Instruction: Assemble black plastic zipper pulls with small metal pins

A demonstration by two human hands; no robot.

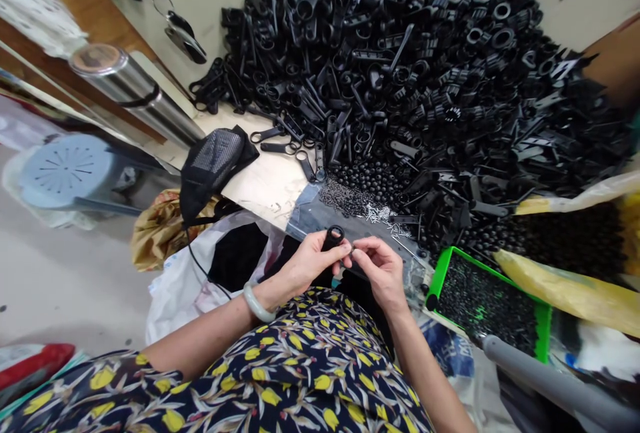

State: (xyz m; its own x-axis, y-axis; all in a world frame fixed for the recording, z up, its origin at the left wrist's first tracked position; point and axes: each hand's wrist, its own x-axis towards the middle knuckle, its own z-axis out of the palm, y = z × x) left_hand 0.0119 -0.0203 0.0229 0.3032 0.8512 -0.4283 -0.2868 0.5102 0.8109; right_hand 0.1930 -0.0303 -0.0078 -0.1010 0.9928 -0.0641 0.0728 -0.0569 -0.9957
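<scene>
In my left hand [320, 257] is a black plastic part [333, 237] with a ring-shaped end, gripped between thumb and fingers. My right hand [381, 269] touches near it, thumb and forefinger pinched together; whatever lies between those fingertips is too small to make out. Both hands are over the table's front edge, close to my lap. Beyond them lie small silver pins [383, 214], tiny dark pieces [343, 198] and black balls [375, 178]. Behind these rises a large heap of black plastic parts [400, 73].
A green tray [441, 274] of small black pieces stands at the right, beside a yellow bag [570, 286]. To the left are a steel flask [145, 96], a black mesh pouch [215, 159], a white plastic bag [175, 293] and a blue stool [67, 169].
</scene>
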